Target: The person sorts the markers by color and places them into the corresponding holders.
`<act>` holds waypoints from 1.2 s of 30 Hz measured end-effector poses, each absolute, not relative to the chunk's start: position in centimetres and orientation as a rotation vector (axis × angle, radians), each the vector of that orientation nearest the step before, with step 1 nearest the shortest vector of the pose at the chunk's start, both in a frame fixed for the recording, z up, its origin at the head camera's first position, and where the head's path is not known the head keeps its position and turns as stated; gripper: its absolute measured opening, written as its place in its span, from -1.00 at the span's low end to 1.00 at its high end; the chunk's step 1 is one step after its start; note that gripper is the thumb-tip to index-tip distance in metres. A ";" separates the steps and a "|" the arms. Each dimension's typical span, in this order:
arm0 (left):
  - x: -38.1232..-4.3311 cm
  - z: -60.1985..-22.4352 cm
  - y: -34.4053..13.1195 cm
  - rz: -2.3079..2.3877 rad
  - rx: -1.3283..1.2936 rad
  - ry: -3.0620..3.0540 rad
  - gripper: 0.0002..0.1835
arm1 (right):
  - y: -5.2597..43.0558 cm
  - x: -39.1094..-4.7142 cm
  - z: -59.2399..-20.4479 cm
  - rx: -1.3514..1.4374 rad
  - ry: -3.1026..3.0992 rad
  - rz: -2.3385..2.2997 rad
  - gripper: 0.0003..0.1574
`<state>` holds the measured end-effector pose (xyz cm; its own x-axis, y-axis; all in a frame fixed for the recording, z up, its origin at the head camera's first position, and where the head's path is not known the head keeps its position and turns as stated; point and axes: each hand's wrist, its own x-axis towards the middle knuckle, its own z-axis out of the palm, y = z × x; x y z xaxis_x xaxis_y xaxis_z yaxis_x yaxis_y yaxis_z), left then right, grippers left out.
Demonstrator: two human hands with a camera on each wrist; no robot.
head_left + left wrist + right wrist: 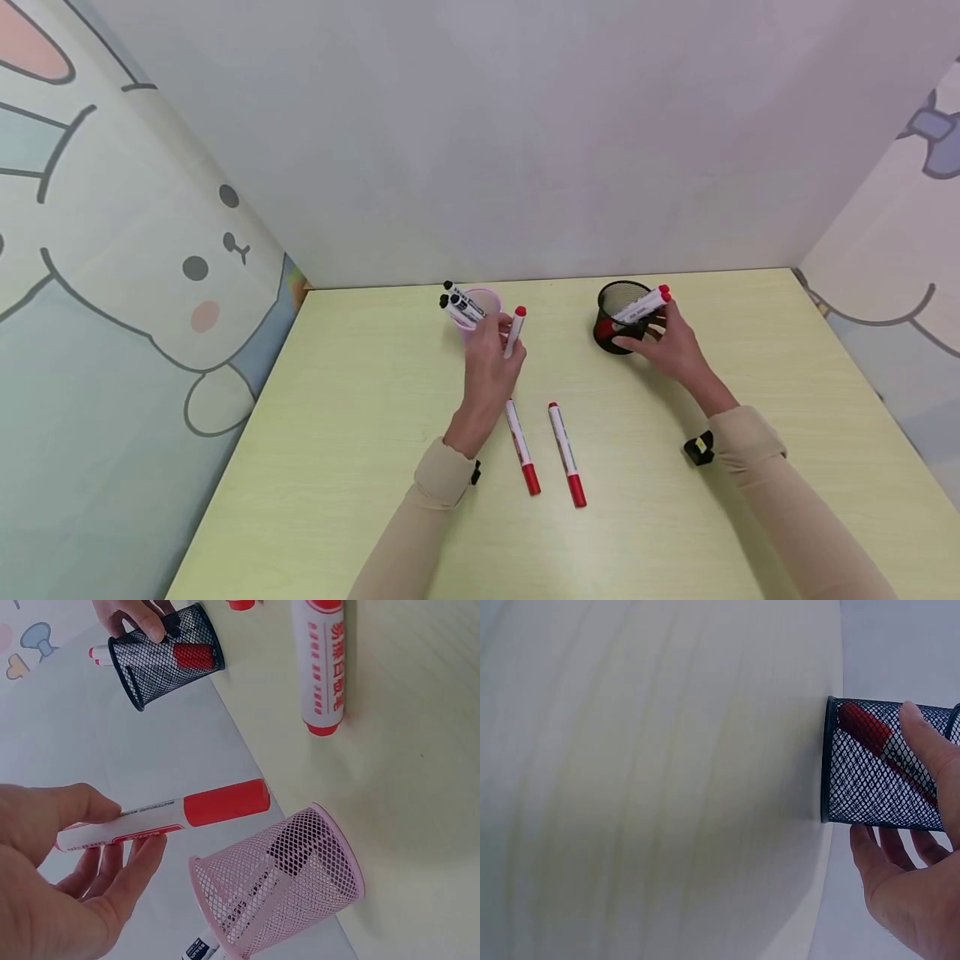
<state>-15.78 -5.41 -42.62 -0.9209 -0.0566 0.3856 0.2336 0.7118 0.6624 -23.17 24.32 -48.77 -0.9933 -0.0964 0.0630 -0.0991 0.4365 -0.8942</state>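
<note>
My left hand pinches a red whiteboard marker between thumb and fingers, its red cap pointing away from the palm in the left wrist view. Right beside that hand is a pink mesh pen cup, with several black-ended markers leaning out of it. To the right, my right hand grips the side of a black mesh pen cup, thumb on one side and fingers on the other. Inside, red markers lean toward the right rim, their red caps low behind the mesh.
Two red-capped markers, a left one and a right one, lie on the pale wooden table in front of the cups. A plain wall rises along the back edge, and printed panels flank both sides.
</note>
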 end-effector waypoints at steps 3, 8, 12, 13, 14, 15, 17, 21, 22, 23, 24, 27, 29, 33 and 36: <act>-16.1 -42.3 -5.0 -1.088 -0.159 -2.525 -0.65 | 24.3 -23.1 -48.7 0.183 -2.663 1.648 0.19; -16.6 -42.0 -4.3 -1.091 -0.221 -2.505 -0.66 | 24.3 -23.0 -48.6 0.177 -2.668 1.644 0.19; -17.2 -41.9 -3.7 -1.076 -0.275 -2.481 -0.67 | 24.2 -22.9 -48.4 0.155 -2.666 1.658 0.18; -17.3 -41.9 -3.6 -1.076 -0.283 -2.475 -0.67 | 24.2 -22.9 -48.4 0.154 -2.665 1.661 0.18; -17.5 -41.8 -3.5 -1.071 -0.291 -2.467 -0.68 | 24.2 -22.9 -48.3 0.154 -2.665 1.663 0.18; -17.6 -41.8 -3.4 -1.062 -0.298 -2.460 -0.68 | 24.2 -22.8 -48.3 0.155 -2.665 1.663 0.19; -17.9 -41.6 -3.1 -1.047 -0.318 -2.441 -0.68 | 24.2 -22.8 -48.2 0.165 -2.665 1.661 0.19; -18.5 -41.3 -2.5 -1.005 -0.360 -2.403 -0.70 | 24.2 -22.8 -48.3 0.165 -2.669 1.650 0.19; -18.7 -41.3 -2.3 -1.015 -0.378 -2.392 -0.70 | 24.2 -22.8 -48.3 0.163 -2.669 1.650 0.18; -18.8 -41.3 -2.1 -1.021 -0.389 -2.386 -0.71 | 24.2 -22.9 -48.4 0.160 -2.673 1.645 0.18; -18.9 -41.2 -1.9 -1.029 -0.400 -2.380 -0.71 | 24.2 -22.9 -48.4 0.157 -2.677 1.640 0.18; -19.2 -41.1 -1.4 -1.077 -0.444 -2.357 -0.70 | 24.3 -22.9 -48.6 0.155 -2.681 1.635 0.19; -19.4 -41.0 -1.1 -1.091 -0.465 -2.341 -0.70 | 24.3 -23.0 -48.6 0.157 -2.682 1.626 0.20; -19.7 -40.7 -0.4 -1.100 -0.505 -2.327 -0.68 | 24.3 -23.1 -48.6 0.168 -2.674 1.623 0.20; -20.1 -40.5 0.0 -1.102 -0.538 -2.312 -0.68 | 24.3 -23.2 -48.7 0.176 -2.662 1.635 0.18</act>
<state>-20.08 0.00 -40.52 -0.7868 0.1277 0.6039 0.5496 0.5901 0.5913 -23.16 24.28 -48.71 -0.9936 -0.0892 0.0690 -0.1018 0.4477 -0.8884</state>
